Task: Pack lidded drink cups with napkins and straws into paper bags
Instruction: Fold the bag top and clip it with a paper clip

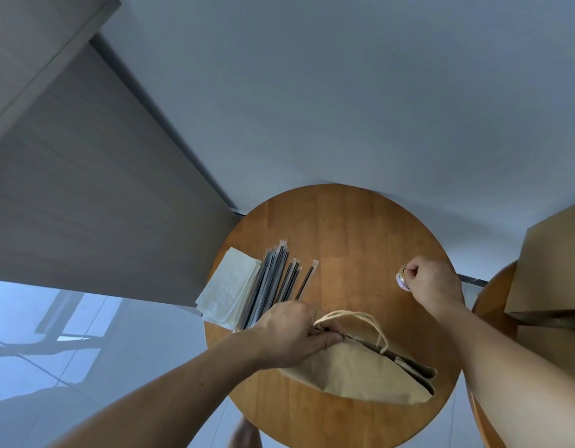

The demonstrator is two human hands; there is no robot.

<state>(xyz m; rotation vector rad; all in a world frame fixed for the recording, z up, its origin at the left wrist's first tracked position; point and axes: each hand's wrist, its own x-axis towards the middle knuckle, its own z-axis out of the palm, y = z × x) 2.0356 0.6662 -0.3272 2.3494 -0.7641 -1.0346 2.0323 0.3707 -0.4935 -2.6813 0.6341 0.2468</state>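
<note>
A brown paper bag (360, 373) with twisted handles lies on its side on the round wooden table (344, 227). My left hand (292, 334) pinches the bag's top edge by the handles, keeping its mouth closed. My right hand (431, 282) is a fist around a small round roll (401, 278), probably tape, above the table's right side. Several black straws in clear wrappers (276, 279) lie at the table's left, and a stack of white napkins (229, 286) sits beside them. No drink cup is visible.
A brown cardboard box (551, 266) sits on a second wooden table (493, 312) at the right edge. A grey wall is behind, a grey cabinet stands to the left, and shiny floor tiles show at the lower left.
</note>
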